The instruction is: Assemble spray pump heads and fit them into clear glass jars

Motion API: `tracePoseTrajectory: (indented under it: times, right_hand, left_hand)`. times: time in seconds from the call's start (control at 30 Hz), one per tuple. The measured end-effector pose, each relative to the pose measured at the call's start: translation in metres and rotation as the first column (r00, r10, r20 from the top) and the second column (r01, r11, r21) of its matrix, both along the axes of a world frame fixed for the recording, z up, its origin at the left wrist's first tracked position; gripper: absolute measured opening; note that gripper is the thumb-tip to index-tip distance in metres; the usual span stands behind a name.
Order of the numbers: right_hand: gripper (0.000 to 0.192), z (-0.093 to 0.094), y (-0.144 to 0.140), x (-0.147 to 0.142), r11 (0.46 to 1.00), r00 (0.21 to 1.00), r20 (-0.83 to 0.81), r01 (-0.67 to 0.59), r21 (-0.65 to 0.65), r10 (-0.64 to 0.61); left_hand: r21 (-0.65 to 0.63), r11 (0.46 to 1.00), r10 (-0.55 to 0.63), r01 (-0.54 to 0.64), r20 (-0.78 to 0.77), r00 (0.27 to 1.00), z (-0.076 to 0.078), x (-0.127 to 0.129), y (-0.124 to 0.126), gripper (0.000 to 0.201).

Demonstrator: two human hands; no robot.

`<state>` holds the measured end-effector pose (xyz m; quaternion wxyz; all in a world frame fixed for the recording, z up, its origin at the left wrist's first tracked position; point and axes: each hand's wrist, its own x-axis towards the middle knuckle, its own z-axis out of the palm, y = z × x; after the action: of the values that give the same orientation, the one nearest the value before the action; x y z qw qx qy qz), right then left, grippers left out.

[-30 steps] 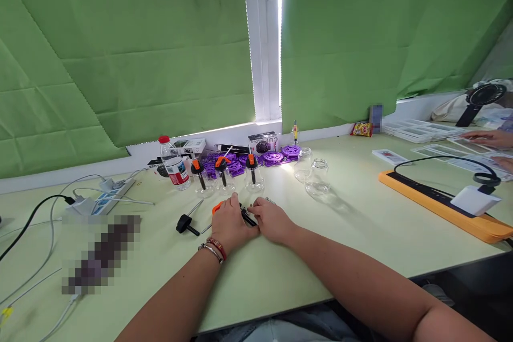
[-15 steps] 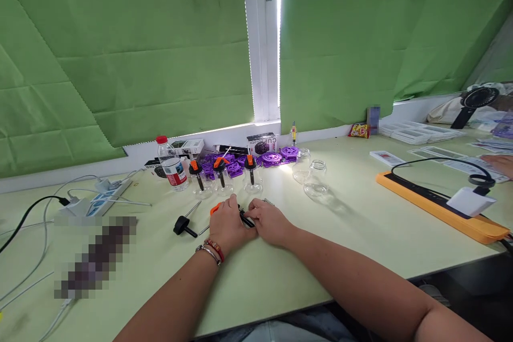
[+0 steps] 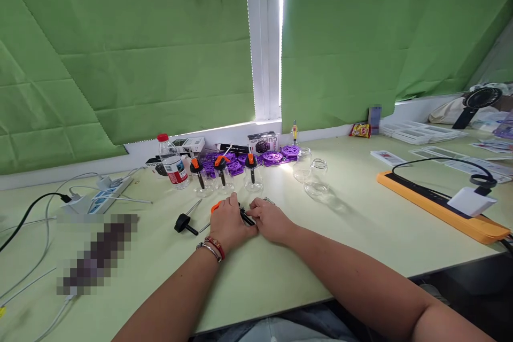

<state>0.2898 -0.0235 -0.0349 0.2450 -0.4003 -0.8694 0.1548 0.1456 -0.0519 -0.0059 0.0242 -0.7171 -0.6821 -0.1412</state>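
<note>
My left hand (image 3: 231, 223) is closed over an orange and black sprayer head (image 3: 216, 207) low on the table, its palm hiding most of the piece. From the other side my right hand (image 3: 272, 222) has its fingers bent and pinched at the black end (image 3: 247, 218) of the same piece. A small metal coil spring (image 3: 268, 201) lies just beyond my right knuckles. Left of my hands rests a black round knob-like part (image 3: 183, 223) with a thin rod. Behind stand several clear glass bottles (image 3: 253, 183) with black and orange sprayer heads.
Two glass bottles without heads (image 3: 317, 184) stand to the right. Purple plastic parts (image 3: 272, 157), boxes (image 3: 263, 143) and a red-capped water bottle (image 3: 175, 168) line the back. An orange power strip (image 3: 436, 206) lies right; a white power strip (image 3: 111, 196) and cables lie left.
The fingers of my right hand have shifted slightly at the black end. My left hand keeps its hold, and the view has moved a little.
</note>
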Motion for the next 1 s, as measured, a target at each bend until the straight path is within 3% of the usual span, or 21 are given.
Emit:
tracePoseTrajectory:
  times: [1.0]
  right_hand:
    - [0.035,-0.0021,0.0007,-0.0007,0.999,1.000,-0.004,-0.025,0.032,0.026]
  left_hand:
    - [-0.029,0.999,0.017,-0.017,-0.001,1.000,0.0017,0.0014,-0.0001,0.074]
